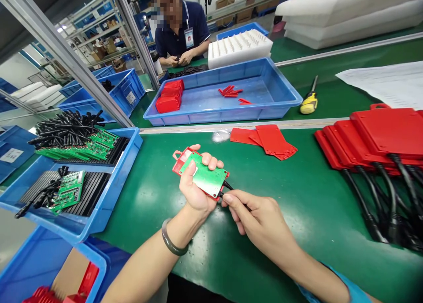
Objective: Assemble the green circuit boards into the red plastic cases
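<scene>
My left hand (194,186) is wrapped round a red plastic case (180,162), with the thumb lying over the green circuit board (211,176) set in it. Two black cables (228,186) come out of the case's lower right end. There my right hand (253,210) pinches one black cable between thumb and forefinger, close to the case edge. Beyond the hands lie flat red plates (274,140), partly overlapping, and a small clear plastic bag (220,136).
Red cases with black cables (386,135) are stacked at right. A blue bin (124,170) of circuit boards stands at left. Behind are a blue tray (211,113) with red parts and a yellow screwdriver (309,103). A person (181,34) works across the bench.
</scene>
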The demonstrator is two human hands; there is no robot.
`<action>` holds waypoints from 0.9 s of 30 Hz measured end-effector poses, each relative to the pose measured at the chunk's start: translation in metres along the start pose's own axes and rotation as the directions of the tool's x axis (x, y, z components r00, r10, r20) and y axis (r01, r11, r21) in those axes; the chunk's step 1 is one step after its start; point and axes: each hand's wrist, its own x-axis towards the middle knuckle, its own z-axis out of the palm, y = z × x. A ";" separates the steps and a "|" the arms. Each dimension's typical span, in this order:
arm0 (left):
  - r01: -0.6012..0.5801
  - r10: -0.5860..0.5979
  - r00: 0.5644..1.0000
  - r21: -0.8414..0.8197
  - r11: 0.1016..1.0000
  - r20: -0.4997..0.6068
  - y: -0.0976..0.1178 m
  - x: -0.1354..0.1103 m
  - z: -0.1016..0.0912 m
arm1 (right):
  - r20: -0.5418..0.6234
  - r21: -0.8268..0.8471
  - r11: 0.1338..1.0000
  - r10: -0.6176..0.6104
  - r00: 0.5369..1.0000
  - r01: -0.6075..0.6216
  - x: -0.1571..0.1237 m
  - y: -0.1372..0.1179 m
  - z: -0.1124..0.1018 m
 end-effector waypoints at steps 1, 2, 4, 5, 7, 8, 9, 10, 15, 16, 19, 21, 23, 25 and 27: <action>-0.011 0.011 1.000 0.027 1.000 0.002 0.001 0.000 0.001 | 0.016 0.031 0.999 0.039 0.999 -0.039 -0.001 0.000 0.001; -0.020 0.020 1.000 0.054 0.998 0.000 0.001 0.000 0.002 | 0.022 0.033 0.998 0.049 0.999 -0.050 -0.001 0.000 0.001; -0.026 0.027 1.000 0.095 0.995 -0.012 0.001 -0.001 0.003 | 0.003 -0.035 0.999 -0.005 1.000 0.005 -0.001 0.003 0.001; -0.022 0.024 1.000 0.105 0.994 -0.018 0.001 -0.001 0.003 | -0.007 -0.084 0.996 -0.043 0.999 0.042 0.000 0.005 0.001; -0.018 0.020 1.000 0.104 0.994 -0.018 0.001 -0.001 0.003 | -0.005 -0.141 0.987 -0.075 0.997 0.074 0.002 0.007 -0.001; -0.018 0.019 1.000 0.102 0.995 -0.012 0.001 -0.002 0.003 | 0.013 -0.136 0.989 -0.052 0.999 0.053 0.004 0.008 -0.002; -0.018 0.019 1.000 0.105 0.994 -0.002 0.001 -0.002 0.003 | 0.045 -0.113 0.994 -0.008 0.999 0.013 0.005 0.007 -0.003; -0.018 0.017 1.000 0.111 0.994 0.009 0.001 -0.002 0.002 | 0.085 -0.085 0.996 0.040 0.996 -0.032 0.006 0.006 -0.005; 0.053 -0.059 0.997 0.089 0.995 0.055 -0.001 -0.002 0.001 | 0.130 -0.272 0.956 -0.080 0.988 0.113 0.003 0.003 -0.019; 0.075 -0.079 0.995 0.064 0.995 0.058 -0.002 -0.002 0.000 | 0.073 -0.376 0.903 -0.197 0.978 0.210 0.001 0.004 -0.021; 0.121 -0.121 0.992 0.016 0.993 0.045 -0.002 -0.001 -0.001 | -0.090 -0.590 0.738 -0.462 0.882 0.327 -0.002 0.007 -0.025; 0.137 -0.137 0.990 0.017 0.990 0.031 -0.003 -0.002 -0.002 | -0.097 -0.595 0.742 -0.449 0.888 0.310 0.001 0.008 -0.024; 0.156 -0.157 0.987 0.015 0.988 0.030 -0.004 -0.002 -0.002 | -0.053 -0.536 0.799 -0.354 0.934 0.273 0.005 0.007 -0.023; 0.176 -0.176 0.984 0.015 0.984 0.037 -0.006 -0.002 -0.003 | 0.018 -0.479 0.847 -0.252 0.967 0.230 0.010 0.005 -0.025; 0.187 -0.189 0.981 0.047 0.981 0.039 -0.007 -0.002 -0.004 | 0.089 -0.472 0.852 -0.208 0.974 0.226 0.014 0.004 -0.029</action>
